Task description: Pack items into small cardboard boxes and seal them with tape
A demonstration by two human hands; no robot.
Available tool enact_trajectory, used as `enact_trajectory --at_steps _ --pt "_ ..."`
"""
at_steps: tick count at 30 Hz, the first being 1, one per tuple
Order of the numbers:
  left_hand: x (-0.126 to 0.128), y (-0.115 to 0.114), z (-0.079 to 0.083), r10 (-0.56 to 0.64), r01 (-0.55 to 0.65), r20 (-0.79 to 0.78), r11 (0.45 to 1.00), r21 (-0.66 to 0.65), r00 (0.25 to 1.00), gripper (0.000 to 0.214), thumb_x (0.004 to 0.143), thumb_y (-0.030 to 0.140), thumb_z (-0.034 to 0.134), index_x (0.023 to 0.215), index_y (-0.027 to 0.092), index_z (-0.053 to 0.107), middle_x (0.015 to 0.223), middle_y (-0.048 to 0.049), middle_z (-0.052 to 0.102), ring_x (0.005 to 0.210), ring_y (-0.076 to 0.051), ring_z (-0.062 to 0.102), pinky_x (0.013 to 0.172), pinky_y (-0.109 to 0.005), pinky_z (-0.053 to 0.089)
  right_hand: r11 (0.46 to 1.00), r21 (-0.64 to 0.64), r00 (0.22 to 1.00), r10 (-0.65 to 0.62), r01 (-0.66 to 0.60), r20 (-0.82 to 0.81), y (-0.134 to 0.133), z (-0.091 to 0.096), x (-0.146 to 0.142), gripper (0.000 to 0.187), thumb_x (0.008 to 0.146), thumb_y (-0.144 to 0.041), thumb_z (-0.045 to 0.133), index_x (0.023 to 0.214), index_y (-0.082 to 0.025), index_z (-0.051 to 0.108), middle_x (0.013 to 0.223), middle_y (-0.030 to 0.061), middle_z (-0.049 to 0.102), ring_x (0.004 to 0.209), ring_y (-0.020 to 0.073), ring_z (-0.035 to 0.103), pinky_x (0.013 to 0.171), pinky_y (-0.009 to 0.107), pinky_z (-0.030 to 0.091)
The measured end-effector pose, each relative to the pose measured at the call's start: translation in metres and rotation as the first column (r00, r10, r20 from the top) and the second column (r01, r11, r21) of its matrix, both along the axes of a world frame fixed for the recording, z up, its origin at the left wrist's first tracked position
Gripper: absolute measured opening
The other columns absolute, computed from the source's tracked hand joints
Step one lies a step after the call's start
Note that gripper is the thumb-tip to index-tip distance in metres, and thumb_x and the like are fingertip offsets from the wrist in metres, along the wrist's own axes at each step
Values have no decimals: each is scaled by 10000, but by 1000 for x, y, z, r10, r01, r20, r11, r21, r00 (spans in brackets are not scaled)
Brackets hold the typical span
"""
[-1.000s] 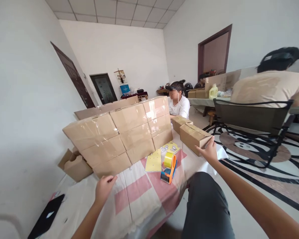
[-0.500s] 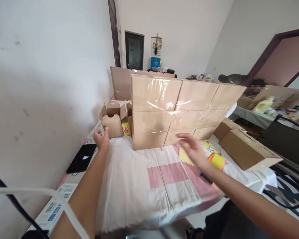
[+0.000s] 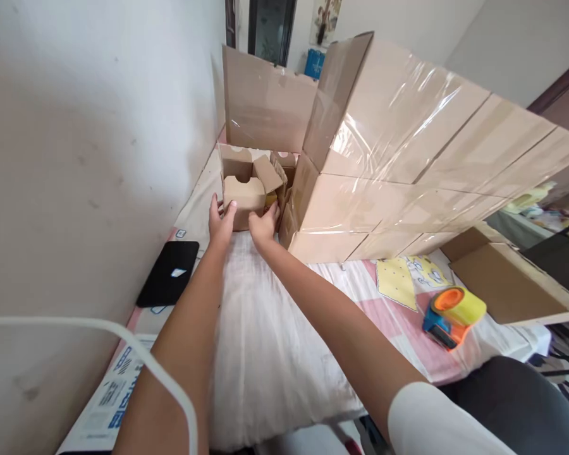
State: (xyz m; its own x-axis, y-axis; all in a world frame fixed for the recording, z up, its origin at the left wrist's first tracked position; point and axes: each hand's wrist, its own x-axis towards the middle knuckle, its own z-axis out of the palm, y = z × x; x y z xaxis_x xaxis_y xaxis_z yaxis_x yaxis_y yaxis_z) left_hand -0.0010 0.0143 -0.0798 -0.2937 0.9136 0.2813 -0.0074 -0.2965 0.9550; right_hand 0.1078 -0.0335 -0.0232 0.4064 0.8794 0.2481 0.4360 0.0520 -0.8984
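Note:
An open-topped small cardboard box (image 3: 244, 193) stands with raised flaps on the cloth-covered table, near the wall. My left hand (image 3: 222, 220) grips its left side, thumb on the front face. From the right, my right hand (image 3: 264, 222) closes on the lower corner of the same box, its fingertips partly hidden. Beside that hand, a bit of a yellow packet (image 3: 270, 200) shows behind the box. Close on the right rises a tall stack of taped cardboard boxes (image 3: 341, 205). Another open box (image 3: 287, 163) sits between the two, mostly covered.
A tape dispenser (image 3: 450, 316) with yellow tape lies on the table's right part, near an open carton (image 3: 507, 278). At left are a black flat device (image 3: 171, 272) and a printed white package (image 3: 109, 398). A white cable (image 3: 137, 344) crosses the lower left foreground.
My right hand has come across from in front of the stack to the small box. My left hand has closed on the box's left side. The view has turned and moved nearer.

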Motion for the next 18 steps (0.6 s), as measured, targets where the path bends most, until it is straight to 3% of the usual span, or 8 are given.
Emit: enact_trajectory --at_steps 4,7,10,14,17,18 --pt "-8 7 1 21 -18 -80 999 37 997 648 951 565 601 1442 143 562 1398 -187 593 1288 -289 595 1161 -441 432 985 -101 969 -158 141 -190 16 13 2 852 812 -238 629 1558 -152 228 1553 194 318 1471 351 308 1200 548 286" --pt "-9 4 4 35 -30 -91 998 49 995 575 989 565 530 1360 136 624 1343 -173 645 1307 -284 587 1167 -420 426 989 -124 961 -113 84 -251 22 24 5 686 804 -239 624 1440 -156 381 1434 170 424 1353 321 429 1172 511 315" --pt "-12 -4 14 97 -94 -104 995 32 990 518 1020 523 479 1322 134 638 1296 -157 687 1257 -269 622 1122 -389 464 995 -96 957 -26 -2 -289 17 28 3 596 819 -226 611 1363 -143 381 1277 135 532 1192 262 538 1074 440 421" --pt "-36 -34 55 345 -353 -137 935 -34 928 574 1051 478 340 1178 20 661 1213 -235 694 1177 -324 632 1080 -445 465 985 51 929 173 -166 -327 -17 32 -19 462 811 -184 618 1230 -171 423 1107 53 592 986 192 596 960 367 491" --pt "-58 -76 104 527 -538 -146 842 -45 837 747 1052 413 36 1297 -78 543 1339 -333 584 1260 -388 558 1093 -546 400 955 166 920 284 -246 -269 -59 47 -40 413 743 -168 703 1091 -196 482 1087 30 592 1008 194 584 967 360 502" --pt "-62 -92 122 536 -546 -153 837 -29 830 775 1033 370 -54 1340 -83 494 1355 -340 564 1284 -392 540 1085 -556 397 952 174 941 281 -250 -186 -73 53 -44 469 715 -203 755 1097 -202 483 1127 38 570 1042 211 570 985 387 497"
